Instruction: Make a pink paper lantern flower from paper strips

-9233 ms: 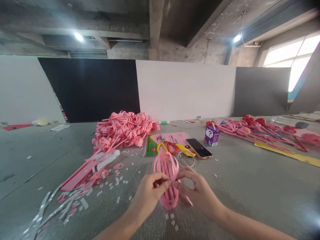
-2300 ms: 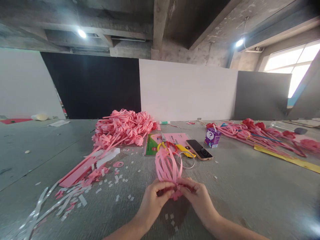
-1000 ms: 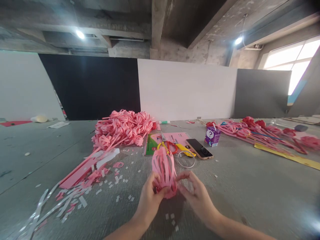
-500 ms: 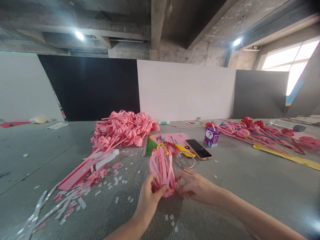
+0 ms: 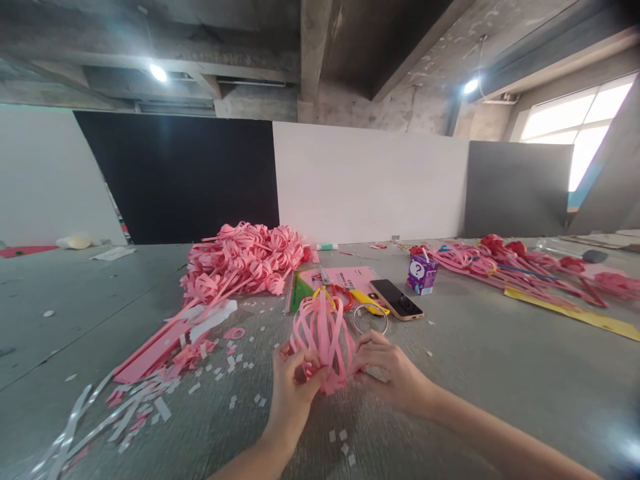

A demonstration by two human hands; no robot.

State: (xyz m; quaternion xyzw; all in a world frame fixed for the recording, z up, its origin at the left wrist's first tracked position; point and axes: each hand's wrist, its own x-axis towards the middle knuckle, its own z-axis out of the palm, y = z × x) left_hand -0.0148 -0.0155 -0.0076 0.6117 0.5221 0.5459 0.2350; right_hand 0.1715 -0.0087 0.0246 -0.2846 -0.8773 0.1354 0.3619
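A lantern-like bundle of pink paper strips (image 5: pixel 325 330) stands upright in front of me, its strips bowed outward. My left hand (image 5: pixel 296 380) pinches its lower left part between thumb and fingers. At its lower right side, the fingertips of my right hand (image 5: pixel 383 367) are pressed together on the edge of the strips. Just behind the bundle lie scissors with red and yellow handles (image 5: pixel 342 296), a yellow cutter (image 5: pixel 369 302) and a roll of tape (image 5: pixel 370 320), partly over a pink and green sheet (image 5: pixel 357 277).
A heap of pink paper pieces (image 5: pixel 245 260) lies at the back left, with paper scraps (image 5: pixel 185 357) nearer. To the right are a phone (image 5: pixel 397 299), a purple drink box (image 5: pixel 422 274), pink and red paper flowers (image 5: pixel 500 257) and a yellow strip (image 5: pixel 570 312).
The strips of the bundle have spread wider, mostly toward the left. My left hand has shifted slightly left, and my right hand has risen a little against the bundle's side.
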